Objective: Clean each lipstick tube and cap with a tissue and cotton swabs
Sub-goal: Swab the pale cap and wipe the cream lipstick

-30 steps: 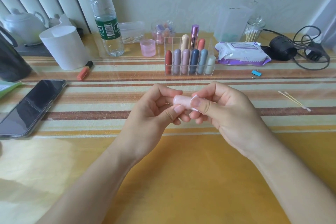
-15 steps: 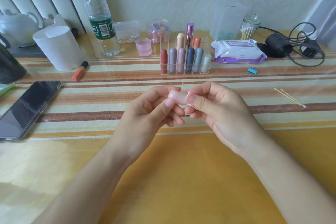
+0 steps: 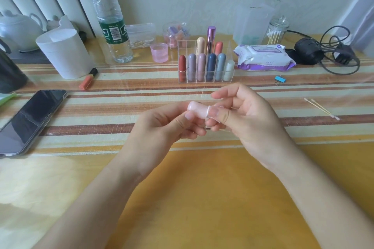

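Right hand [image 3: 257, 127] has raised its index finger; it and left hand [image 3: 159, 129] still pinch the lipstick tube [image 3: 197, 109].

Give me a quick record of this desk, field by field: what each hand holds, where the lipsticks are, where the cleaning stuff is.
held item: pale pink lipstick tube, held roughly level
left hand: pinches the tube's left end
right hand: pinches its right end
organizer: clear, nine tubes upright, beyond the hands
loose lipstick: lying on the table, left of the organizer
cotton swabs: two on the table, right of the hands
wipes pack: right of the organizer
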